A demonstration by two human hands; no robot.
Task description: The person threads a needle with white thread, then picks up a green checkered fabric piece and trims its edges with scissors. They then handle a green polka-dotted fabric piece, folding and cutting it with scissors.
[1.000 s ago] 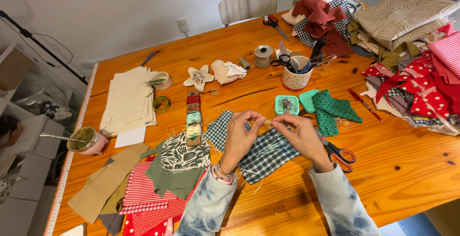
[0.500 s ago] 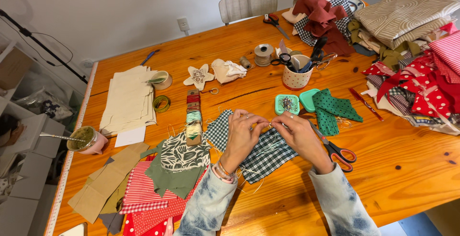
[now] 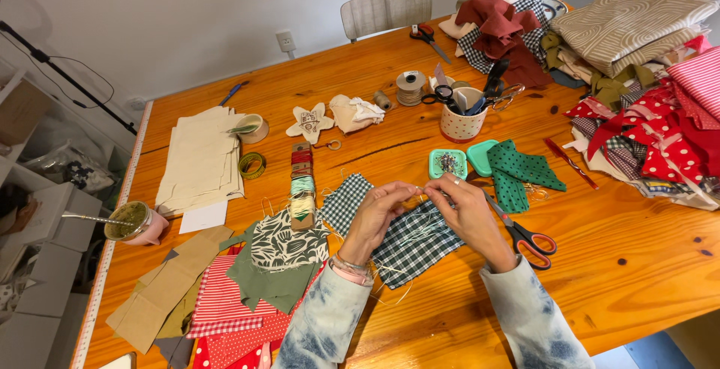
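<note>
The big orange wooden tabletop (image 3: pixel 420 151) was covered in sewing clutter, with heaps of folded fabric (image 3: pixel 645 76) stacked along the far right edge and a spread of red striped and leafy green scraps (image 3: pixel 255 279) down at the near left. A stack of cream paper sheets (image 3: pixel 201 159) lay well off to the left, nowhere near the action.

The thing being worked on was the dark green checked fabric piece (image 3: pixel 416 243), lying flat on the tabletop right under both hands, with a lighter checked piece (image 3: pixel 346 200) touching it on the left. Its long axis ran roughly from upper left to lower right, so it sat pretty much square in front of the person and both hands were about equally close to it.

The left hand (image 3: pixel 375 215) and right hand (image 3: pixel 469 215) met fingertip to fingertip just above the top edge of that cloth, both curled nearly closed in a pinch. They seemed to be pinching something tiny between them, maybe thread or a pin, but it was too small to tell.

Red-handled scissors (image 3: pixel 525 235) lay just to the right of the right hand, blades pointing up-left toward it. A little teal pin tin (image 3: pixel 448 163) sat just beyond the fingertips.
</note>
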